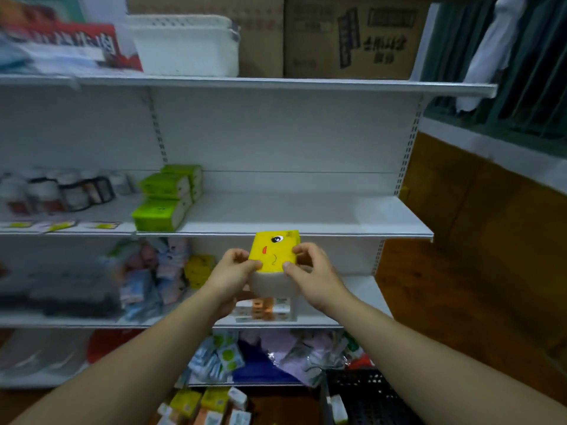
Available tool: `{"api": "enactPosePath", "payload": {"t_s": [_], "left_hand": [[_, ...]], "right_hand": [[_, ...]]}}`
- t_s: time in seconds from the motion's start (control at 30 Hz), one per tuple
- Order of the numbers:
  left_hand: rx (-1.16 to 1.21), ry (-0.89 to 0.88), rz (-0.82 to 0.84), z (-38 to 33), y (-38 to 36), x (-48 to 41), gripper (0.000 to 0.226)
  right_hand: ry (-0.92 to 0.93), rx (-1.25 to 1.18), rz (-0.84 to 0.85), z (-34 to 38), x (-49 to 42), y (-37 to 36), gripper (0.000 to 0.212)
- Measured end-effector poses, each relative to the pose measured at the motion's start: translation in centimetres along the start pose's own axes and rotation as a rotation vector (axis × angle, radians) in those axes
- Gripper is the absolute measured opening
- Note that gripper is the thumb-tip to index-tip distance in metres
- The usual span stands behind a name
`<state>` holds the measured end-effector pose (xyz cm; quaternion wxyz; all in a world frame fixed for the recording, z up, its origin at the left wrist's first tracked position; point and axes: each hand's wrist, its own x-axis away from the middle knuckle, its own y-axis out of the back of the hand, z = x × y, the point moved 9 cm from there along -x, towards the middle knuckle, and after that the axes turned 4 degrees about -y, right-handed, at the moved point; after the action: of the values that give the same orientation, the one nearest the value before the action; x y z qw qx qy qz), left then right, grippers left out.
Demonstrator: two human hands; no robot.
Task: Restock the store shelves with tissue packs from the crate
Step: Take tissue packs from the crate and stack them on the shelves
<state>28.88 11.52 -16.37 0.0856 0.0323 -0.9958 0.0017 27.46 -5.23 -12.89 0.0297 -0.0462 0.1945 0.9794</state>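
My left hand (233,271) and right hand (313,275) both pinch the yellow tissue pack (275,247), just below the middle shelf (306,213) edge.

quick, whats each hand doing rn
Left hand: closed, pinching the left edge of the yellow tissue pack.
Right hand: closed, pinching the right edge of the same pack.
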Motion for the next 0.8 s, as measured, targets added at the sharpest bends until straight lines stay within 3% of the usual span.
{"api": "enactPosePath", "payload": {"t_s": [0.07, 0.13, 0.17, 0.23, 0.3, 0.47, 0.63, 0.73, 0.8], "left_hand": [[-0.007, -0.02, 0.032, -0.4, 4.0, -0.4, 0.02], [-0.033, -0.043, 0.099, -0.8, 7.1, -0.5, 0.022], [-0.044, -0.056, 0.109, -0.9, 8.3, -0.7, 0.022], [-0.063, -0.084, 0.065, -0.7, 12.0, -1.5, 0.023], [-0.074, -0.091, -0.005, 0.0, 14.5, -2.5, 0.02], [-0.226, -0.053, -0.268, 3.3, 19.4, -5.0, 0.036], [-0.225, 0.041, -0.112, 7.3, 18.6, -8.7, 0.03], [-0.229, 0.088, -0.003, 8.7, 17.9, -10.9, 0.048], [-0.233, 0.127, 0.003, 9.8, 18.2, -14.0, 0.056]], "right_hand": [[-0.027, 0.0, -0.053, 1.0, -1.0, -3.0, 0.045], [-0.128, -0.061, 0.006, 1.1, -2.1, -6.8, 0.062], [-0.19, -0.094, 0.065, 0.6, -2.6, -8.6, 0.061], [-0.292, -0.134, 0.135, -0.4, -3.2, -12.4, 0.033], [-0.341, -0.124, 0.096, -1.4, -3.2, -14.0, 0.01], [-0.447, -0.073, 0.001, -3.7, -3.8, -17.2, 0.015], [-0.505, 0.002, -0.055, -6.6, -7.3, -19.3, 0.015], [-0.458, 0.016, -0.02, -6.9, -9.3, -20.4, 0.005], [-0.408, 0.025, 0.066, -7.7, -11.8, -22.1, 0.017]]}}
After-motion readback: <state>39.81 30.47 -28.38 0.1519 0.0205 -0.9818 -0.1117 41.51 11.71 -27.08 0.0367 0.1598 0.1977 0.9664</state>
